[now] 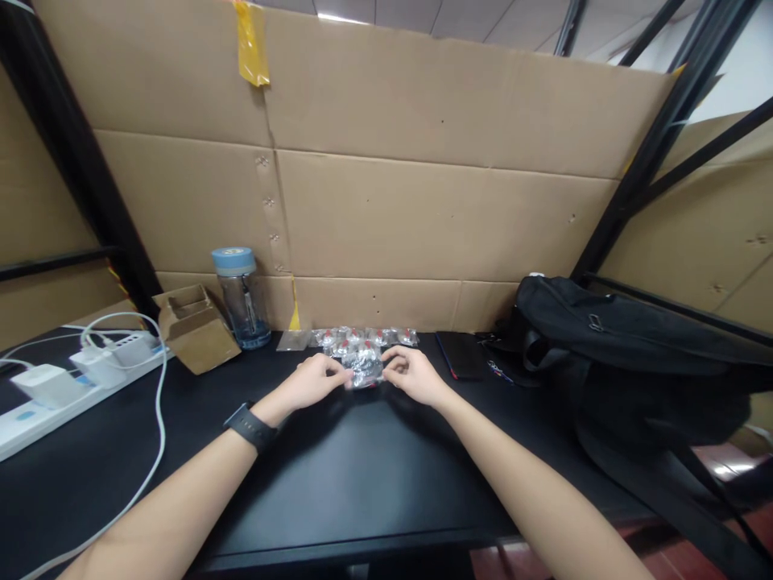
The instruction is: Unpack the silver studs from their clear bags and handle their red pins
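Note:
A small clear plastic bag (365, 367) with dark and red contents is pinched at its two sides, over the black table. My left hand (314, 381) closes thumb and fingers on its left edge; a dark watch is on that wrist. At its right edge, my right hand (415, 374) grips with thumb and forefinger. Just behind lie several similar clear bags (378, 337) with red bits in them, in a row along the cardboard wall. What exactly is inside the bags is too small to make out.
A flat clear bag (294, 340), a blue-lidded bottle (241, 302) and an open cardboard box (196, 329) stand to the left. Further left is a white power strip (24, 427) with chargers and a cable. A dark phone-like slab (459, 356) and a black backpack (628, 354) lie right.

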The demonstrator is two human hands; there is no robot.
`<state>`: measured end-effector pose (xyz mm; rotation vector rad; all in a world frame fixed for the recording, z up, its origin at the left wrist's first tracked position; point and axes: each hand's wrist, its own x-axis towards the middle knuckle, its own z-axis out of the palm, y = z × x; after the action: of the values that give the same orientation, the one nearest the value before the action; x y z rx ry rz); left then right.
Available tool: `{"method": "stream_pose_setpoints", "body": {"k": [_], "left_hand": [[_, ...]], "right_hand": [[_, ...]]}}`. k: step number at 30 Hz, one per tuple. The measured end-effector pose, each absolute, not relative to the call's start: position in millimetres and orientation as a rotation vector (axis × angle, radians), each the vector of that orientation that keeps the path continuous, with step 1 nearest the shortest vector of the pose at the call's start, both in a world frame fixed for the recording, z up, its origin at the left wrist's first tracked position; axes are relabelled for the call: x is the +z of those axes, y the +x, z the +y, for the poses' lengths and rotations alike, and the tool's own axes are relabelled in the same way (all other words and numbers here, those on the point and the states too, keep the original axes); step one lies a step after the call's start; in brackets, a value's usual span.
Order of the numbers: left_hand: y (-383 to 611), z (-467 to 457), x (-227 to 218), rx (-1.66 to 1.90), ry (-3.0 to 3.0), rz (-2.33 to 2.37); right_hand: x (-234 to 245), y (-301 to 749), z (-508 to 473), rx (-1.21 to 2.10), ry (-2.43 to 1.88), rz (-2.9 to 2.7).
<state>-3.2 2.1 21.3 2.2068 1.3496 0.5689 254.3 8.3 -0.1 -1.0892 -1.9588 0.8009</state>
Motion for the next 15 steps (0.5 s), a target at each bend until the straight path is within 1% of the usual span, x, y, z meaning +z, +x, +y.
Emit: {"method": "stream_pose_setpoints", "body": {"k": [2,4,9,12,15], "left_hand": [[1.1,0.8,18.5,0.551,2.225,1.447],[6.7,-2.4,15.6,0.552,2.27,1.53],[18.5,-14.8,10.0,0.592,2.437,1.655],[20.6,-20.1,8.6,0.647,2.541,1.693],[18.9,-20.9,7.5,0.765,2.611,1.715]], "right_hand": [[-0.1,254.1,6.3,0.831,-1.074,-1.958],[1.6,253.7,2.4,0.77,-1.068,-2.056],[6.5,248.7,-9.4,0.401,-1.12,-2.384],[9.0,244.9,-15.3,0.177,-1.126,-2.477],[11.5,242.7,-19.2,0.127,-1.105,-2.547]]}}
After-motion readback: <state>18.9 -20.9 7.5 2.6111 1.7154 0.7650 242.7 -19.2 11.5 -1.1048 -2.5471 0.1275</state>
